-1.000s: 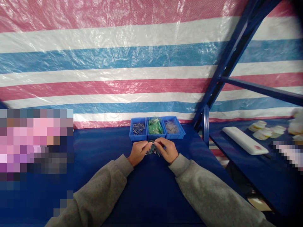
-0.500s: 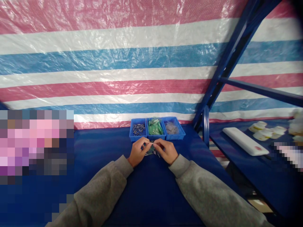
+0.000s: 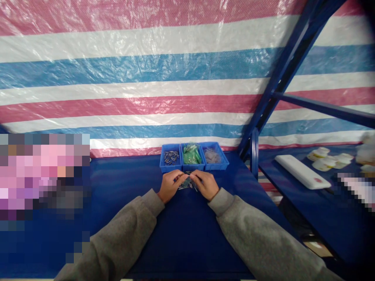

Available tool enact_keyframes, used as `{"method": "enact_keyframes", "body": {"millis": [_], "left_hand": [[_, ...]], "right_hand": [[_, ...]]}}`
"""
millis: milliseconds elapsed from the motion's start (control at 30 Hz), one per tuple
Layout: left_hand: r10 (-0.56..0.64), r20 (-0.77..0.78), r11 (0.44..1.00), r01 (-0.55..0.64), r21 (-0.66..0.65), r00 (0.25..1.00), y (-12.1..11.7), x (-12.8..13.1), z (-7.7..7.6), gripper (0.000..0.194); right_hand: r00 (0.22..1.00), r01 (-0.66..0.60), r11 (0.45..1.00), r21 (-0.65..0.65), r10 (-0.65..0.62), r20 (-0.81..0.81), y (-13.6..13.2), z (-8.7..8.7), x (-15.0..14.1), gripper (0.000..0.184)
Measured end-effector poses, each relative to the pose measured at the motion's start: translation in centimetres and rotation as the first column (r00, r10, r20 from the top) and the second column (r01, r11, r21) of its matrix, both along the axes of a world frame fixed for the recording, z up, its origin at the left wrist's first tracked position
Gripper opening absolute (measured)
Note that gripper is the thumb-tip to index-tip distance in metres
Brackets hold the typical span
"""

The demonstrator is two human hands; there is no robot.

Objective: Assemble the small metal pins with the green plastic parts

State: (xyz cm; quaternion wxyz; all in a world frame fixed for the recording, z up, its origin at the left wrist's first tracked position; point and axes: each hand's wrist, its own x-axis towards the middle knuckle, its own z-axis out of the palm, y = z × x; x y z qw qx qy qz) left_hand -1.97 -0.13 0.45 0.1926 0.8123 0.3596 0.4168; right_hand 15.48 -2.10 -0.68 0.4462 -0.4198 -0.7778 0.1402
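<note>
My left hand (image 3: 170, 184) and my right hand (image 3: 206, 184) meet low over the blue table (image 3: 181, 230), fingers curled together around a small clear packet (image 3: 185, 182) with dark bits in it. A few small metal pins (image 3: 193, 188) lie on the table under my right fingers. Just beyond my hands stand three small blue bins side by side: the left bin (image 3: 170, 157) holds metal pins, the middle bin (image 3: 191, 155) holds green pieces, the right bin (image 3: 215, 156) holds clear packets.
A striped red, white and blue tarp (image 3: 146, 78) hangs behind the table. A blue rack post (image 3: 254, 156) stands at the right. The neighbouring table carries a white tray (image 3: 302, 171) and white cups (image 3: 325, 160). A blurred patch lies at the left.
Both hands have dropped a little toward the table and closed in tighter around the packet. The view has shifted slightly.
</note>
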Motion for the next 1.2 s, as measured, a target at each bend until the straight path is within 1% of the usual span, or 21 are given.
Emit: {"method": "enact_keyframes", "body": {"millis": [200, 333, 400, 500, 600, 667, 767, 833, 1000, 1200], "left_hand": [[-0.002, 0.038, 1.000, 0.001, 0.014, 0.999, -0.1, 0.1, 0.2, 0.024], [-0.021, 0.136, 0.998, 0.028, -0.053, 0.990, -0.3, 0.1, 0.1, 0.021], [-0.025, 0.157, 0.995, 0.040, -0.093, 0.987, -0.3, 0.1, 0.0, 0.021], [0.006, 0.104, 0.996, 0.003, -0.091, 0.995, -0.2, 0.1, -0.1, 0.021], [0.045, 0.025, 0.999, -0.045, -0.011, 0.999, 0.0, 0.1, -0.2, 0.021], [0.026, -0.006, 0.999, -0.025, 0.024, 1.000, 0.0, 0.1, -0.3, 0.022], [-0.005, -0.036, 1.000, 0.005, 0.014, 0.999, 0.2, 0.1, -0.5, 0.024], [-0.015, -0.050, 1.000, 0.015, 0.000, 0.999, 0.2, 0.1, -0.6, 0.024], [-0.084, -0.056, 0.996, 0.084, -0.002, 0.995, 0.1, 0.1, -0.6, 0.025], [-0.087, -0.052, 0.996, 0.088, 0.007, 0.995, 0.1, 0.2, -0.6, 0.028]], "right_hand": [[0.998, 0.004, 1.000, -0.014, -0.003, 0.061, 0.3, -0.7, 0.2, 0.040], [0.996, 0.079, 0.997, -0.007, -0.078, 0.053, 0.4, -0.8, 0.3, 0.042], [0.994, 0.097, 0.995, -0.003, -0.096, 0.047, 0.4, -0.8, 0.3, 0.042], [0.994, 0.097, 0.995, -0.006, -0.097, 0.046, 0.4, -0.6, 0.3, 0.041], [0.993, 0.115, 0.993, 0.002, -0.115, 0.031, 0.2, -0.3, 0.3, 0.039], [0.991, 0.136, 0.991, 0.015, -0.136, 0.002, 0.0, -0.1, 0.3, 0.037], [0.989, 0.145, 0.989, 0.027, -0.144, -0.040, -0.1, 0.2, 0.4, 0.033], [0.991, 0.130, 0.991, 0.031, -0.128, -0.045, -0.1, 0.2, 0.3, 0.032], [0.997, 0.076, 0.997, 0.012, -0.076, -0.011, 0.0, -0.2, 0.2, 0.032], [0.999, 0.041, 0.999, -0.033, -0.041, -0.005, 0.0, -0.3, 0.2, 0.032]]}}
